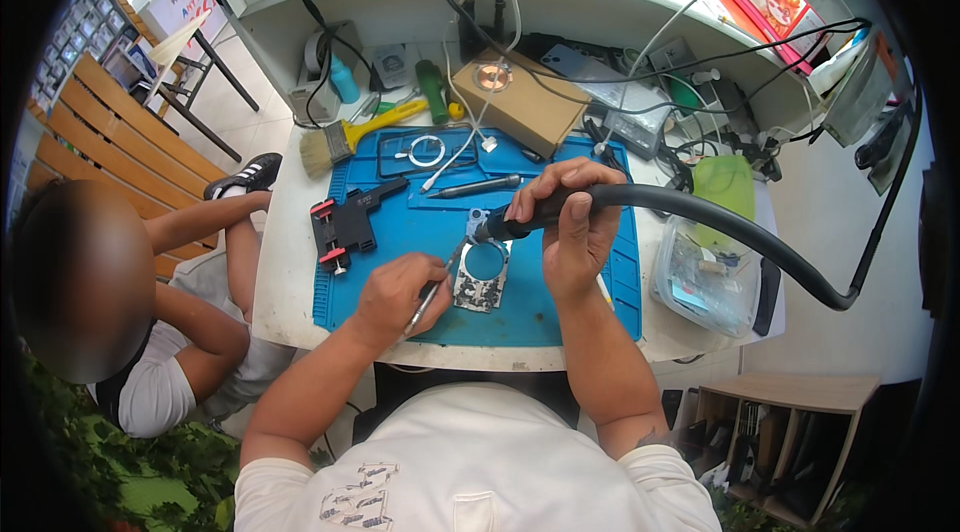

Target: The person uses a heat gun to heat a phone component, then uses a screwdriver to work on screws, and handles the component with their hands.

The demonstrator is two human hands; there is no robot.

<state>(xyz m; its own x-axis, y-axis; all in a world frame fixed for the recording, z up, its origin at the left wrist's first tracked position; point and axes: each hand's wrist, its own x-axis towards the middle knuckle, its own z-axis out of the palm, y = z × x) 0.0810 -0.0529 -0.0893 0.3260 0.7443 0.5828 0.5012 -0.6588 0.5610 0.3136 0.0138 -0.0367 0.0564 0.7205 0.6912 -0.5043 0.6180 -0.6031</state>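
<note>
White workbench (pixel 285 307), curving at its edges through the wide lens, with a blue work mat (pixel 350 310) over its middle; another person (pixel 205 362) sits beyond its left side.

On the mat, roughly centred in front of the wearer, lies a flat silvery plate (pixel 487 293) with a large round opening. Its long axis runs away from the wearer's body. The left hand (pixel 400 294) is nearer to it, just beside its left edge; from those fingers the plate lies to the right. They are closed together, pinching a slim metal tool (pixel 424 306) that slants forward and right, its tip by the plate's far part — whether it touches, I cannot tell.

The right hand (pixel 572 222) is beyond and to the right, fingers and thumb wrapped around a black handle (pixel 517 219). From it the plate lies leftward and nearer the wearer; the handle's end points left, close over the plate's far end.

A strip of mat separates the plate from the bench's front edge. Leftward, past the left hand, sits a black-and-red clamp (pixel 350 222); beyond the plate lies a pen-shaped tool (pixel 480 186). On the right, a thick black hose (pixel 740 216) arcs away — past a clear plastic tub (pixel 700 287).
</note>
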